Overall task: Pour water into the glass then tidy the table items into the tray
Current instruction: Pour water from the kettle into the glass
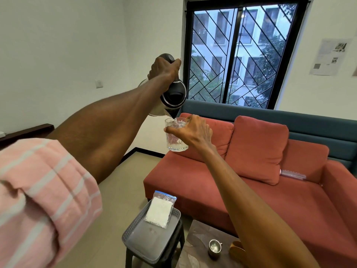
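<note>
My left hand (164, 68) grips the black handle of a steel electric kettle (172, 97), raised high and tipped with its spout down. Water runs from the spout into a clear cut glass (176, 141) held just below it. My right hand (193, 132) holds that glass from the right side, fingers curled around it. Low in view, a grey perforated tray (139, 242) sits on a dark stool. A clear zip bag of white powder (160, 211) leans in the tray's far end.
A small dark table (197, 246) at the bottom carries a steel cup (214, 247) and a yellow-brown object (236, 248) partly hidden by my right arm. A red sofa (251, 190) with cushions stands behind, under a barred window.
</note>
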A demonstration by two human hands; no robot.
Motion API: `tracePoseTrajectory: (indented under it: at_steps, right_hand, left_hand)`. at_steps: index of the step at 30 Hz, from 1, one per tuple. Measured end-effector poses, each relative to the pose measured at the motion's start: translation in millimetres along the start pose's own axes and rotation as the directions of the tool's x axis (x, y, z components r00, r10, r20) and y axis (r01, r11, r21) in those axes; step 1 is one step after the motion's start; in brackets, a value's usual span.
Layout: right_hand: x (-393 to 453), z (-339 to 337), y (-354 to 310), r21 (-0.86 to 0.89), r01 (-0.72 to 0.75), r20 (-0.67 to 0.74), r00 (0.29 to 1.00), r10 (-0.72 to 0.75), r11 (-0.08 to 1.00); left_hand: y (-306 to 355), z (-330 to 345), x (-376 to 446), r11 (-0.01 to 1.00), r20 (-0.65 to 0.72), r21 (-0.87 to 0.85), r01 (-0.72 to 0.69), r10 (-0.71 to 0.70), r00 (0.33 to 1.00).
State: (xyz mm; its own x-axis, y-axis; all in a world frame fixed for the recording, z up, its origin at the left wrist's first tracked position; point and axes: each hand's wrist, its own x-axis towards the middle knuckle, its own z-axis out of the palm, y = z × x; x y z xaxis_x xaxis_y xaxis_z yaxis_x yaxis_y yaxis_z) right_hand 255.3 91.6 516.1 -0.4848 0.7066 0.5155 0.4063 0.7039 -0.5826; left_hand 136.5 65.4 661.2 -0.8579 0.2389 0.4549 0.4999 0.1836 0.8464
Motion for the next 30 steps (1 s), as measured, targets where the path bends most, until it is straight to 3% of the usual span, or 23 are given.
tracePoseTrajectory:
  at_steps: [8, 13, 22, 30]
  right_hand:
    - [-8, 10, 11, -0.003, -0.020, 0.042, 0.999, 0.020, 1.000]
    - [-22, 25, 29, 0.015, -0.046, 0.050, 0.998, 0.045, 0.999]
    - [-53, 79, 73, -0.052, -0.112, 0.132, 0.984, 0.118, 0.992]
    - [-87, 137, 114, -0.067, -0.144, 0.214, 0.964, 0.155, 0.987]
  left_hand:
    - [-25, 0, 5, 0.981, 0.014, -0.158, 0.110, -0.109, 0.994]
    - [-62, 1, 2, 0.905, 0.049, -0.326, 0.273, -0.272, 0.961]
    - [-170, 20, -9, 0.700, 0.163, -0.423, 0.576, -0.566, 0.808]
    - [-273, 38, -27, 0.563, 0.192, -0.354, 0.747, -0.738, 0.647]
